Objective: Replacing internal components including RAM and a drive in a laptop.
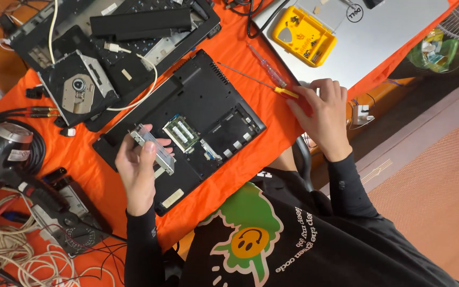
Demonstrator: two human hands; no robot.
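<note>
We hold our left hand [136,170] raised over the near left part of an upturned black laptop [187,119], fingers curled round a silvery metal drive caddy [154,149] that lies slanted across the open bay, thumb on its upper face. Our right hand [322,114] reaches out to the right of the laptop, palm down on the orange cloth [251,159], fingertips closing on the yellow handle of a thin screwdriver [256,81] whose long shaft points far and left toward the laptop's edge; how firmly it is gripped we cannot tell. A second screwdriver [266,66] with a clear handle lies just beside it. Both forearms wear black sleeves. The laptop's matte plastic underside is open, showing a green memory module [181,133] and empty recesses. Far left lies another dismantled laptop chassis [128,37], with a detached optical drive [78,90], its round spindle exposed, and a white cable [144,87] looping across. A yellow plastic parts box [303,34] with small compartments rests on a closed silver laptop [389,32] at far right; its contents are too small to make out. Coiled black and cream cables crowd the near left edge, cut off by the frame.
</note>
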